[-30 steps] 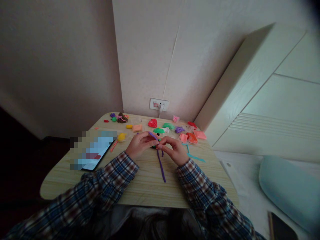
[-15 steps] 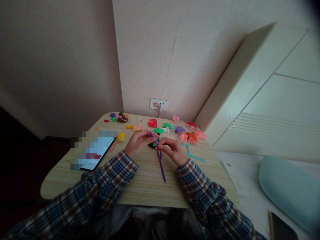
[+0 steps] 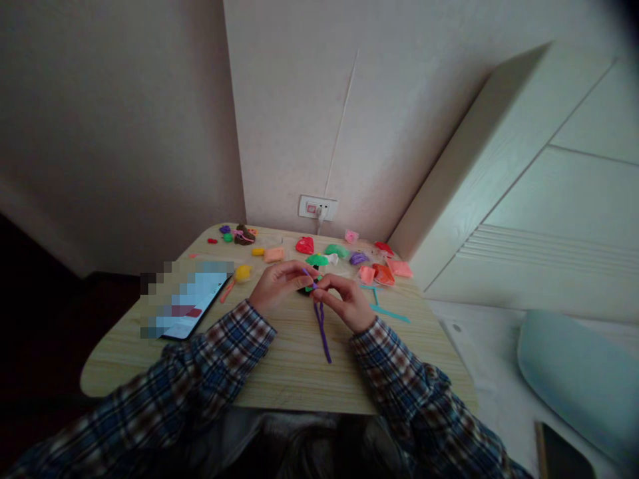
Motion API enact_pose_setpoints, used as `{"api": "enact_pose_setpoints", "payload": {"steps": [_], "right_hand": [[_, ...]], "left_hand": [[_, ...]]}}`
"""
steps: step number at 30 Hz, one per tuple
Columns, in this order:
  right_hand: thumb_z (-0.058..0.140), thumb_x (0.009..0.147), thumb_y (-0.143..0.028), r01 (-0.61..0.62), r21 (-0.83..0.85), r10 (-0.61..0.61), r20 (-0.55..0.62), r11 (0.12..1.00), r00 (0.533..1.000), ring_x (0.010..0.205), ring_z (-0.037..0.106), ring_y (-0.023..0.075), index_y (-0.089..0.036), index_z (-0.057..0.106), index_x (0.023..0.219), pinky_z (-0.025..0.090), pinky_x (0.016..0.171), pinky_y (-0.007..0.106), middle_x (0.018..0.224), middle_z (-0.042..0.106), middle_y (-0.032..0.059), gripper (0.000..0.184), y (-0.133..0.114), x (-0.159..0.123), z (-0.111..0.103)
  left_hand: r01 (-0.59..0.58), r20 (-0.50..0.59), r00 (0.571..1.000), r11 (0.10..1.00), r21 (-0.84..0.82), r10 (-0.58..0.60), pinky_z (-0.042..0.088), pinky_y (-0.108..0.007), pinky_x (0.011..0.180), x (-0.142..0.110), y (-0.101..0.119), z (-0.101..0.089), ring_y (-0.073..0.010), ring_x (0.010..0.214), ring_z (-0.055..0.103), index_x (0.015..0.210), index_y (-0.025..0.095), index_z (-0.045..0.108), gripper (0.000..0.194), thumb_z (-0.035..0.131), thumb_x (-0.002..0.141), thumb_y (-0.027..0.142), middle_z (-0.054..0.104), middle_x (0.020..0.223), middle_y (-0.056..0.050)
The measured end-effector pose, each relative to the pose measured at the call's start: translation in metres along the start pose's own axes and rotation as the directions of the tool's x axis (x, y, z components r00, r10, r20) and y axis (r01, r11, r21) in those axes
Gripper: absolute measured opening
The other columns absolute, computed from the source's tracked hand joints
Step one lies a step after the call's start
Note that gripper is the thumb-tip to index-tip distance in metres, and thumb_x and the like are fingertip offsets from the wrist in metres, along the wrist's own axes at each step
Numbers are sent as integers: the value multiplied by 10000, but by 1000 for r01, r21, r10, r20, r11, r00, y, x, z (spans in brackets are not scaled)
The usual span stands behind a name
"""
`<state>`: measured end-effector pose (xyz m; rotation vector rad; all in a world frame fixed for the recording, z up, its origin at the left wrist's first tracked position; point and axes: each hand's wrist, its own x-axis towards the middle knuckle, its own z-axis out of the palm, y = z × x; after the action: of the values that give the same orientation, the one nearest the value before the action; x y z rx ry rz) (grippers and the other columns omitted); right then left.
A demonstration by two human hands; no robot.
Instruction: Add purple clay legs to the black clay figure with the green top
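Note:
Above the middle of the table, both hands are pinched on a thin purple strip of modelling clay (image 3: 309, 277). My left hand (image 3: 280, 283) grips it with thumb and fingertips on one side. Close beside it, my right hand (image 3: 344, 299) pinches the strip's lower end. Below the fingers, a longer purple clay strand (image 3: 323, 332), looped or doubled near its top, lies on the wood. Behind the hands stands a small clay figure with a green top (image 3: 317, 260) and a dark base, partly hidden by my fingers.
A tablet (image 3: 200, 299) lies on the table (image 3: 279, 379) at the left. Several packets of coloured clay, such as a red one (image 3: 305, 245), line the back. Teal tools (image 3: 392, 314) lie right of my hands. A wall socket (image 3: 318, 207) with a plug is behind.
The pinched purple strip has shifted slightly and less of it shows between the fingers. Both hands stay almost in place; the strand on the table looks unmoved.

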<state>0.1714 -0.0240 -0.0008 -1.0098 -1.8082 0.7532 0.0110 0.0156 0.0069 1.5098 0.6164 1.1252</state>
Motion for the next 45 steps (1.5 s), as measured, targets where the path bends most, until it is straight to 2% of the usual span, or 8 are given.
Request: {"api": "enact_pose_setpoints", "payload": {"steps": [5, 9, 16, 23, 28, 33, 39, 45], "right_hand": [[527, 810, -390, 21, -1, -21, -2, 1000, 1000, 645, 526, 135, -149, 598, 706, 415, 650, 280, 657, 594, 29, 272, -1, -1, 0], [546, 797, -391, 23, -10, -23, -9, 1000, 1000, 650, 533, 134, -150, 612, 752, 419, 640, 273, 678, 601, 27, 254, 0, -1, 2], [504, 833, -369, 38, -18, -38, -9, 999, 999, 630, 550, 133, -147, 615, 692, 432, 643, 271, 638, 609, 33, 286, -2, -2, 1], [494, 829, -437, 39, 28, -41, 47, 999, 998, 670, 564, 136, -161, 616, 719, 442, 671, 273, 673, 617, 29, 322, -3, -2, 3], [496, 834, -421, 43, 44, -46, 67, 998, 997, 640, 556, 123, -158, 604, 668, 443, 651, 256, 639, 603, 24, 329, -7, -2, 4], [496, 833, -426, 45, 66, -49, 59, 997, 997, 635, 555, 120, -160, 607, 674, 447, 645, 251, 637, 601, 20, 329, -8, -3, 4], [503, 828, -431, 36, 101, -45, 84, 994, 995, 641, 560, 121, -160, 612, 720, 454, 647, 254, 681, 610, 24, 311, -6, -4, 4], [496, 831, -433, 38, 81, -43, 67, 996, 997, 631, 553, 123, -164, 614, 722, 450, 643, 258, 650, 596, 18, 313, -6, -3, 5]], "left_hand": [[9, -55, 998, 1000, 11, -9, 471, -264, 730, 0, 0, 0, -145, 709, 597, 625, 136, 627, 146, 688, 632, 269, 652, 675, -7], [28, -37, 999, 999, 21, -27, 474, -269, 733, 0, 0, 0, -149, 712, 604, 619, 138, 632, 145, 692, 626, 270, 660, 673, -8], [20, -29, 999, 999, -42, -21, 462, -276, 766, -1, -2, 1, -165, 789, 600, 745, 134, 683, 179, 683, 649, 286, 686, 813, -41], [18, -21, 1000, 995, -95, -20, 457, -260, 685, 0, -2, 0, -131, 658, 562, 603, 131, 632, 211, 734, 599, 316, 624, 634, -5], [-6, 3, 1000, 990, -144, 6, 427, -232, 646, 0, -3, 0, -104, 632, 526, 562, 132, 603, 222, 763, 570, 286, 585, 609, 17], [-6, 36, 999, 974, -227, 15, 434, -243, 677, -1, -4, 1, -121, 688, 541, 659, 143, 652, 209, 755, 593, 312, 603, 678, 1], [-77, 44, 995, 964, -253, 91, 427, -223, 660, 1, -4, 1, -108, 674, 527, 572, 138, 615, 179, 755, 602, 245, 579, 658, 7], [-4, 64, 998, 963, -270, 22, 431, -240, 655, -1, 0, 2, -129, 701, 523, 620, 145, 638, 200, 742, 608, 316, 576, 684, -7]]}}
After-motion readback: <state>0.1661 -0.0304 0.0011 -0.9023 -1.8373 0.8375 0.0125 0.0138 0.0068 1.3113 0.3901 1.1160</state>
